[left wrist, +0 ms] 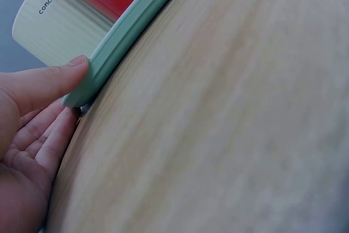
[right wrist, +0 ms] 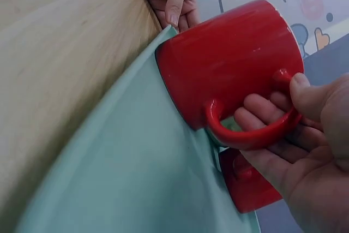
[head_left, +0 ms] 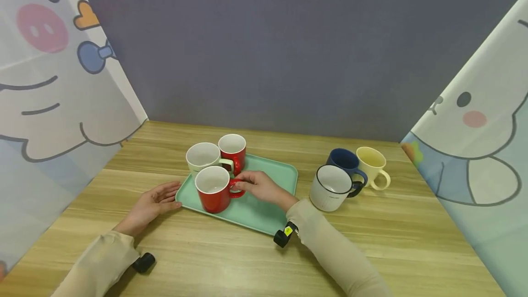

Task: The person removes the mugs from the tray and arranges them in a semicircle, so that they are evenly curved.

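A large red mug [head_left: 213, 194] with a white inside stands upright at the left front of a mint-green tray [head_left: 264, 217]. My right hand [head_left: 264, 188] grips its handle [right wrist: 253, 137], thumb on top and fingers through the loop. At the tray's left front corner, my left hand [head_left: 154, 203] touches the edge; in the left wrist view the thumb lies on the rim and the fingers sit low beside it, mostly straight. Behind the large mug are a cream mug [head_left: 203, 156] printed "concise" and a smaller red mug [head_left: 233, 148], both on the tray.
Right of the tray, a white mug with a black rim [head_left: 330, 191], a dark blue mug [head_left: 343, 159] and a yellow mug [head_left: 371, 159] stand close together on the wooden table [head_left: 198, 260]. A grey panel [head_left: 268, 58] rises behind, with printed cloths on both sides.
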Tool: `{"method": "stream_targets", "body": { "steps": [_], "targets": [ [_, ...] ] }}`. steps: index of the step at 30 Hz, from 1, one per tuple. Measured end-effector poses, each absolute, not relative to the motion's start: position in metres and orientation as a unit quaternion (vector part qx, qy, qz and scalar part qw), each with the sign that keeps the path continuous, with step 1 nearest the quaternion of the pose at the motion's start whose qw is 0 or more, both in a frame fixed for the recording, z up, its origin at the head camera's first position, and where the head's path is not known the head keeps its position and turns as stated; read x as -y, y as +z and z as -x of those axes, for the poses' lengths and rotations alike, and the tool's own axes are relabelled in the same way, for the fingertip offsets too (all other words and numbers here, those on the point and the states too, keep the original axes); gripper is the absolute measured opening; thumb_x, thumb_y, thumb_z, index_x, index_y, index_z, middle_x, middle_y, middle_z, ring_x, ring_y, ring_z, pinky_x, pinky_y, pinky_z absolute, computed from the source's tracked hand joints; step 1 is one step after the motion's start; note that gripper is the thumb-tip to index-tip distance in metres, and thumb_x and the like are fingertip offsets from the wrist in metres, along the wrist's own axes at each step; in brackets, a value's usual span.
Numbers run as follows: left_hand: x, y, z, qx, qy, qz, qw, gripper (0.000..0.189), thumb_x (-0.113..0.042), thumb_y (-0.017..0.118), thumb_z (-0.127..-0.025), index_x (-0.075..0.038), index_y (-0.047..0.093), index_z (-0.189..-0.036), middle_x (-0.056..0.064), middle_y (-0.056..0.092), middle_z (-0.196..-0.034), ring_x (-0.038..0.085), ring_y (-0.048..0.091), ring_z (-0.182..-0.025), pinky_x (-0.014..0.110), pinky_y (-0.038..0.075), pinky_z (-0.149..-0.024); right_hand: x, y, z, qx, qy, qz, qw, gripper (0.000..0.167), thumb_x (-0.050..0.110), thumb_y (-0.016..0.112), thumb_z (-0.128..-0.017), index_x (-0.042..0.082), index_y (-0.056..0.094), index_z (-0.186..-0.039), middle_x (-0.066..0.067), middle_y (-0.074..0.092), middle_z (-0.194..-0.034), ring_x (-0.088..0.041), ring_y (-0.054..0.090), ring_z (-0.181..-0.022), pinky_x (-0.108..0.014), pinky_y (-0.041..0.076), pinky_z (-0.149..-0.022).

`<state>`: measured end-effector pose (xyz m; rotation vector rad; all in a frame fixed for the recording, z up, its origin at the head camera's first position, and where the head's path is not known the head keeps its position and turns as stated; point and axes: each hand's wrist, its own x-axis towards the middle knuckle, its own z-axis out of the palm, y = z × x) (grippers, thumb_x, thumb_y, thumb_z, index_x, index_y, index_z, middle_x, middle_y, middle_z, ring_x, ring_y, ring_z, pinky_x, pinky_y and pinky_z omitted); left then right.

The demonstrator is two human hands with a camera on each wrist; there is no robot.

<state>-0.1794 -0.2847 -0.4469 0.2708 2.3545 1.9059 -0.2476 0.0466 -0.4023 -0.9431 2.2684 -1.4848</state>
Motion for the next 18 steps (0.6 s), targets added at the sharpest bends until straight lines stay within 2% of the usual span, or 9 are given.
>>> {"method": "stream_targets", "body": {
  "steps": [11,18],
  "targets": [
    [0.2842,-0.4495,0.181,-0.778,0.62,-0.087,0.051,0.072,-0.002,0.072,-0.09,0.016,0.031,-0.146,0.039,0.038,-0.145,-0.006,0.055,-0.11,0.014,0.049,-0.092,-0.0455,-0.3992,0.2406,-0.795,-0.51,0.312,0.101,0.012,0.004,0.063,-0.097,-0.004,0.071,-0.1,-0.013,0.074,-0.097,-0.015,0.067,-0.091,-0.019,0.052,-0.073],
    [0.284,-0.4479,0.1811,-0.782,0.615,-0.089,0.052,0.072,-0.002,0.072,-0.09,0.017,0.03,-0.146,0.039,0.038,-0.144,-0.007,0.055,-0.109,0.015,0.049,-0.092,-0.0546,-0.3934,0.239,-0.797,-0.53,0.272,0.101,0.013,0.005,0.063,-0.097,-0.004,0.071,-0.101,-0.012,0.075,-0.097,-0.019,0.069,-0.094,-0.023,0.053,-0.08]
  ]
}}
